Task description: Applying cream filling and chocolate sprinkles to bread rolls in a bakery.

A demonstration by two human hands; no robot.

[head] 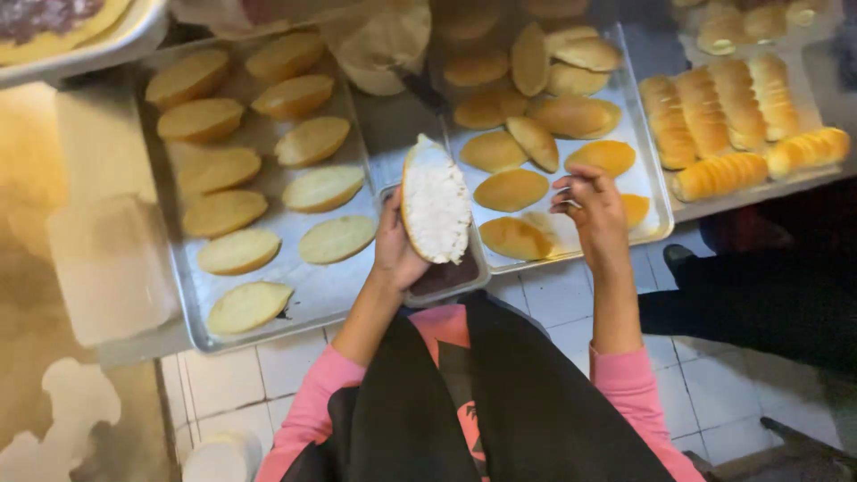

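Bread half (pixel 435 201), oval, cut face up and covered w/ white filling, sits in the left hand (pixel 395 250): grip is closed round its lower edge, fingers underneath, thumb side hidden behind the bread. It's held just above a small dark-filled container (pixel 451 275) at the near edge of the trays, tilted a bit toward the camera.

Right hand (pixel 594 210) hovers over the right tray (pixel 656 192), fingers pinched narrow round a thin utensil (pixel 576 189); can't tell what kind, mostly hidden. Hand is just above golden buns (pixel 511 189) lying crowded and overlapping on that tray.

Left tray (pixel 192 308), metal, holds pale bun halves (pixel 238 251) in two rough rows, spaced apart, none touching the hands. Crumpled paper wrap (pixel 386 49) lies between the two trays at the far side.

Far right, a third tray w/ ridged elongated rolls (pixel 732 112) side by side, well apart from both hands. Top-left corner: a plate rim (pixel 98 46) w/ something dark on it, blurred.

Pink sleeves (pixel 629 375) and a black apron (pixel 527 393) below; white tiled floor (pixel 562 299) under the trays' near edge. Tan tabletop (pixel 54 161) at left, blurred.
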